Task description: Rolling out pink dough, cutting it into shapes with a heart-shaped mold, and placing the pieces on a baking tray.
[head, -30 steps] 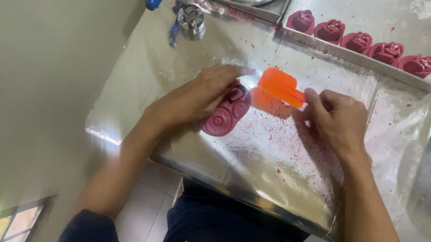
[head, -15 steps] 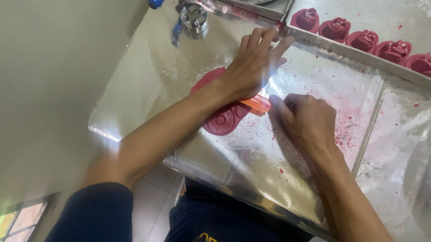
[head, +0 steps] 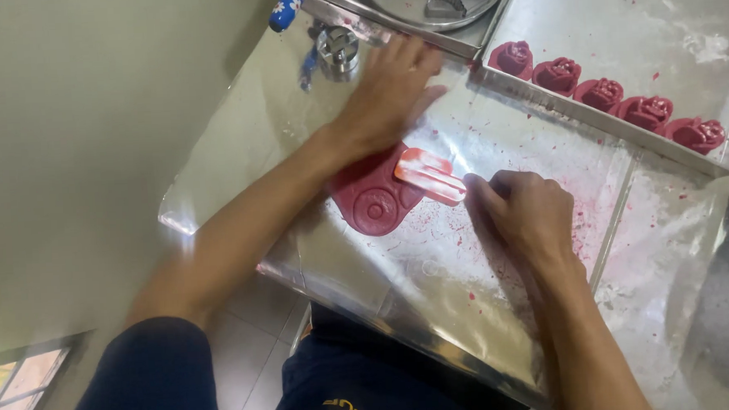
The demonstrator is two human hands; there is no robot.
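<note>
The left hand [head: 388,93] lies flat and spread on the foil-covered bench [head: 434,308], its wrist over the dark red flattened slab [head: 372,198]. The right hand [head: 525,214], curled, grips an orange scraper [head: 430,175] resting on the slab's edge. Beyond both hands, a tray rim [head: 590,117] with red rose shapes [head: 601,92] bounds the bare foil.

The mould [head: 374,198] lies on the bench [head: 434,308] under the left hand [head: 388,89]; the scraper [head: 430,176] sits between both hands, the tray [head: 606,116] beyond the right hand [head: 525,214].
</note>
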